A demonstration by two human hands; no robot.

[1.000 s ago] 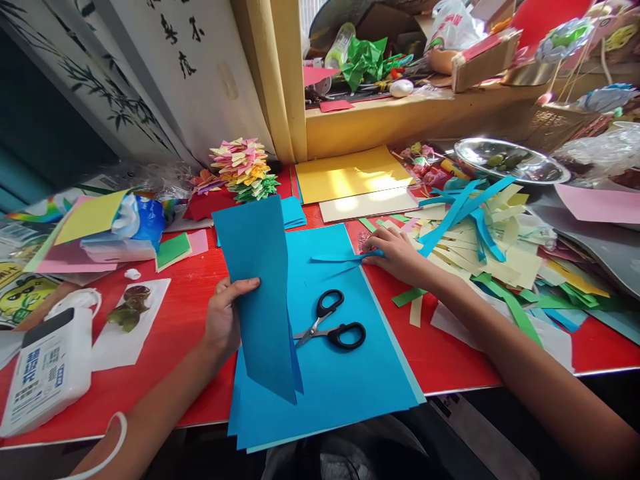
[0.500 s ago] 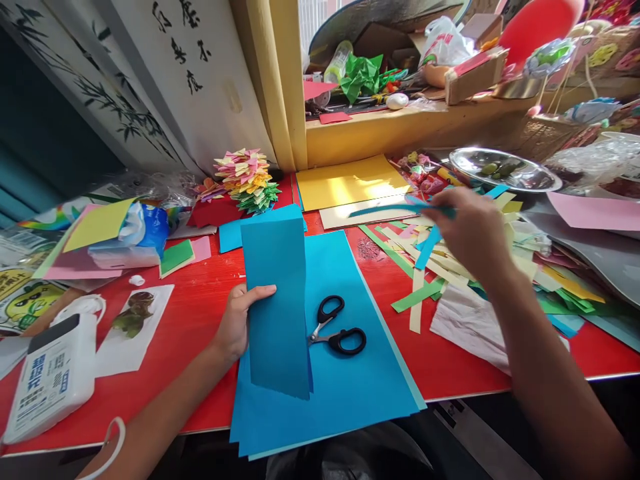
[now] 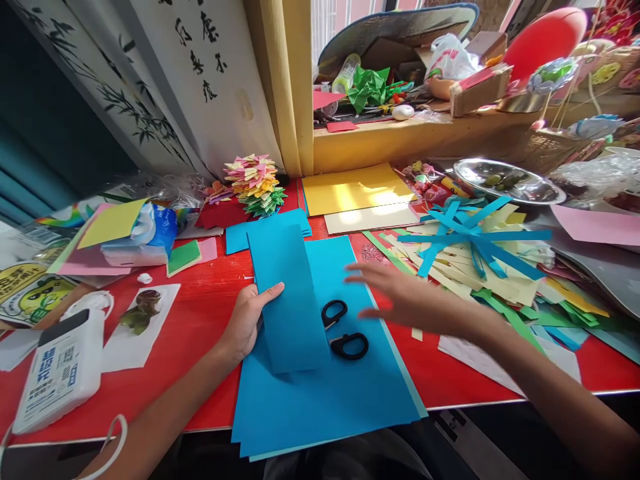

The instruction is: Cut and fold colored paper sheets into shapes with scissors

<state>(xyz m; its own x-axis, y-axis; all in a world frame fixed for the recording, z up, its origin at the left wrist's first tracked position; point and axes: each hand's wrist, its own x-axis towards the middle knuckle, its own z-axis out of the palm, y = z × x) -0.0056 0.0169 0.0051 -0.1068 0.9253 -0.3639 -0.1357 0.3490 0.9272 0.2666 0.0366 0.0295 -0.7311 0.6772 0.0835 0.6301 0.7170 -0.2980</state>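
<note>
My left hand [image 3: 250, 320] grips a folded piece of blue paper [image 3: 287, 300] by its left edge, thumb on top, tilted above larger blue sheets [image 3: 320, 413]. Black-handled scissors [image 3: 350, 345] lie on those sheets, their blades hidden behind the held paper. My right hand [image 3: 395, 297], slightly blurred, is empty with fingers apart, in the air to the right of the scissors. Blue paper strips [image 3: 480, 237] lie spread across a heap of cream and green strips [image 3: 450, 270] on the right.
A white box-shaped device [image 3: 60, 373] and a tissue pack [image 3: 145, 237] stand at the left. Behind are a folded-paper model [image 3: 257, 183] and yellow paper [image 3: 355, 190]. A metal dish [image 3: 510, 181] sits at the back right. The red table's front edge runs close to me.
My right hand has let go of blue strips onto the heap and moved left toward the scissors. My left hand has tilted the folded blue paper lower.
</note>
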